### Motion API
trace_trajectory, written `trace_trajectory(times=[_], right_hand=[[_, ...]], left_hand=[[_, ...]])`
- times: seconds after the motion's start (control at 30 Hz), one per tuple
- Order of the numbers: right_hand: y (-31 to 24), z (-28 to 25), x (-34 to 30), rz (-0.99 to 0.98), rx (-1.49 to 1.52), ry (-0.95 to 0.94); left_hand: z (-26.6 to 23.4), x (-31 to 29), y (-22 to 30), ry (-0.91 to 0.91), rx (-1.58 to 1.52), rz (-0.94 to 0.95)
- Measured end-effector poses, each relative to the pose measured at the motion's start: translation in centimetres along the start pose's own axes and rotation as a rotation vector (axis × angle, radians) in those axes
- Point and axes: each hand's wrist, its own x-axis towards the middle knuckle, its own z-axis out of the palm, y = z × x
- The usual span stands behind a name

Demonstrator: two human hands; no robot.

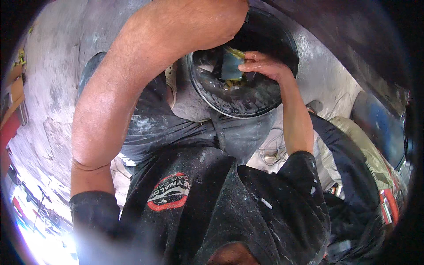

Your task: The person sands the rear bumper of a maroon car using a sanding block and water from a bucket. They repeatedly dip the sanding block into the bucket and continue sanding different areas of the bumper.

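A round black tub [240,115] with wet, smeared inner walls sits in front of my legs. Inside it, my right hand [264,66] grips the edge of a grey-blue flat pad [232,67], thumb and fingers closed on it. Yellow material [235,53], perhaps sponge, shows along the pad's upper and lower edges. My left arm [145,57] is bent and crosses above the tub's left side toward the top edge. The hand at its end is out of sight.
A large dark curved panel [353,39] overhangs at upper right. Beside it stands a blue drum-like object [377,123]. Dark cloth [340,150] and a pale bag-like bundle [355,137] lie at right. A beige clog [171,81] is left of the tub, on the stained pale floor [48,119].
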Motion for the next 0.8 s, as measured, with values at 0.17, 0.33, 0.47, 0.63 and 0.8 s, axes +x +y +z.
trace_trajectory(times=[0.17,0.33,0.47,0.63,0.8], right_hand=[[5.2,-3.6,7.9,0.054,-0.641,0.556],[4.8,-2.9,14.1,0.04,-0.825,0.648],[7.3,-1.3,17.2,0.155,-0.916,0.62],[9.5,-0.1,16.6,0.186,-0.914,0.431],[11.9,0.4,14.5,0.229,-0.863,0.328]], left_hand=[[-0.4,0.1,0.5,-0.096,-0.106,-0.041],[-0.8,-1.1,1.0,0.018,-0.042,0.042],[-1.1,-1.1,1.4,-0.006,-0.105,0.028],[-1.3,-1.7,1.5,0.049,0.004,0.037],[-1.2,-1.3,1.1,0.082,0.034,0.068]])
